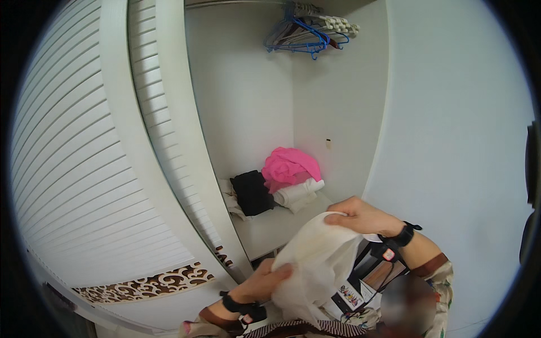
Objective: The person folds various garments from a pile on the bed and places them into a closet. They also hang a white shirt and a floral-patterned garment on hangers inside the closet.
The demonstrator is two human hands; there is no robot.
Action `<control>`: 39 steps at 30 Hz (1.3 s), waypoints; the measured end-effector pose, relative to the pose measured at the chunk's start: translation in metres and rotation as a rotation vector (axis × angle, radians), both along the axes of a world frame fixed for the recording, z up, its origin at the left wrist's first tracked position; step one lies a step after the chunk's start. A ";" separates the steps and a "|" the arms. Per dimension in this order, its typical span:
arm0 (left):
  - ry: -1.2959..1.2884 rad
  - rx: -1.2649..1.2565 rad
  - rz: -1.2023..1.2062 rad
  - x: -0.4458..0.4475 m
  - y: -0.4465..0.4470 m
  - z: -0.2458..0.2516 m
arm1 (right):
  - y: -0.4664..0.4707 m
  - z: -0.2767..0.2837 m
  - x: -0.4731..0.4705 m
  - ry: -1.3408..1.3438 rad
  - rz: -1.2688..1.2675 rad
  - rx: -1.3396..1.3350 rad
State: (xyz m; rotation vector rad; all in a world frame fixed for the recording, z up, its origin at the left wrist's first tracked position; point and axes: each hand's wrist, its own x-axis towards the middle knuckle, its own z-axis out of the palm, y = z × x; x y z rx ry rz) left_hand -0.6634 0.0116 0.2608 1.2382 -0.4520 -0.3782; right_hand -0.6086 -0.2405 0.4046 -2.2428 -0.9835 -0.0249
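A white cloth garment (317,253) hangs spread between my two hands, in front of the open wardrobe. My left hand (264,281) pinches its left edge, thumb on top. The upper right edge is gripped by my right hand (359,217). Loose folds of the cloth drop toward my body. Beyond my hands, on the wardrobe shelf (266,232), lie a folded black garment (252,193), a crumpled bright pink garment (291,167) and a rolled white cloth (299,192). Each wrist wears a black strap with a small device.
Blue hangers (310,38) and white hangers hang from a metal rail (236,3) above. White louvred sliding doors (80,148) stand on the left, with a scrollwork panel (148,283) low down. A pale wall (456,126) is on the right. Boxes and a cable (380,291) lie below my right arm.
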 end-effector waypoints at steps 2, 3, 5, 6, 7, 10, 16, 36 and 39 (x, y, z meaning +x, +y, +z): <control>0.006 -0.078 0.097 -0.011 0.013 0.008 | -0.003 0.005 0.035 -0.032 0.147 -0.168; 0.033 -0.076 0.178 -0.017 0.021 0.013 | -0.001 0.011 0.051 -0.108 0.150 -0.106; -0.004 -0.177 0.202 -0.034 0.042 0.018 | 0.001 0.033 0.088 -0.255 0.083 0.031; 0.004 -0.080 0.323 -0.037 0.051 0.021 | -0.001 0.053 0.111 -0.357 0.063 0.123; -0.014 -0.018 0.416 -0.043 0.062 0.021 | -0.005 0.072 0.133 -0.510 -0.062 0.158; -0.096 0.167 0.575 -0.068 0.101 0.017 | -0.024 0.127 0.194 -0.773 -0.500 0.180; -0.075 0.234 0.685 -0.144 0.184 -0.016 | -0.069 0.215 0.233 -1.140 -0.697 0.361; 0.032 0.349 1.283 -0.216 0.045 -0.061 | -0.054 0.242 0.282 -1.352 -1.078 0.193; 0.052 0.336 1.342 -0.233 0.032 -0.065 | -0.046 0.241 0.291 -1.160 -1.008 0.362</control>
